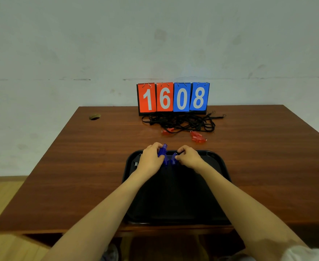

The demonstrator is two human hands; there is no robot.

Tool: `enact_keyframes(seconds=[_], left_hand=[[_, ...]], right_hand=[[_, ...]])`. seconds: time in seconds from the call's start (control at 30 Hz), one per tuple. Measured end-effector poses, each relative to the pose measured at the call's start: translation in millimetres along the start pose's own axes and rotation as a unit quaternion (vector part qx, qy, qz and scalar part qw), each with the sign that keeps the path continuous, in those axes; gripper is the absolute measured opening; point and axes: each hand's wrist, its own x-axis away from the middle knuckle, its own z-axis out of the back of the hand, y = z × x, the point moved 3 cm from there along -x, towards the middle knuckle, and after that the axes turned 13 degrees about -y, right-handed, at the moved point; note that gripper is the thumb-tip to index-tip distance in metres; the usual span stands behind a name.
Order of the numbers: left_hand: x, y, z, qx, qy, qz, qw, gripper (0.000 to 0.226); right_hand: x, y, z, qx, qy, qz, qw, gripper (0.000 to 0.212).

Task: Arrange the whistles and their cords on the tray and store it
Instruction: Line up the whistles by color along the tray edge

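Observation:
A black tray [214,187] lies at the near edge of the wooden table. Over its far end, my left hand [151,159] grips a blue whistle [162,150], tilted upward. My right hand [188,157] pinches another blue whistle [173,159] right beside it. Further back, red whistles [197,137] and a smaller red one [165,131] lie on the table, attached to a tangled heap of black cords [183,121]. A small grey item [136,164] shows in the tray's left corner, partly hidden by my left hand.
A flip scoreboard [173,97] reading 1608 stands at the table's back edge, just behind the cords. A round cable hole [95,116] is at the back left. A white wall stands behind the table; wooden floor shows to the left.

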Motion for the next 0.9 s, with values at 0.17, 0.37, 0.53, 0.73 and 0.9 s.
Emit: enact_keyframes(seconds=[0.17, 0.37, 0.53, 0.73, 0.9], left_hand=[[-0.5, -0.1, -2.1, -0.006, 0.0, -0.003, 1.0, 0.038], [-2.0, 4.4, -4.6, -0.019, -0.002, -0.012, 1.0, 0.038], [-5.1, 7.9, -8.5, -0.054, -0.023, -0.023, 0.998, 0.044], [-6.7, 25.2, -20.5, -0.094, -0.07, -0.058, 0.991, 0.053], [-11.7, 41.6, -32.5, -0.116, -0.073, -0.095, 0.986, 0.052]], right_hand=[[2.7, -4.8, -6.0, 0.135, -0.034, 0.054, 0.989, 0.048], [7.0, -10.7, -3.1, 0.172, -0.056, 0.056, 0.982, 0.053], [16.9, -10.7, 8.2, 0.165, -0.004, 0.1, 0.981, 0.053], [47.5, -18.9, 28.4, 0.214, 0.0, 0.202, 0.956, 0.038], [52.5, -8.0, 40.5, 0.238, 0.029, 0.182, 0.954, 0.021]])
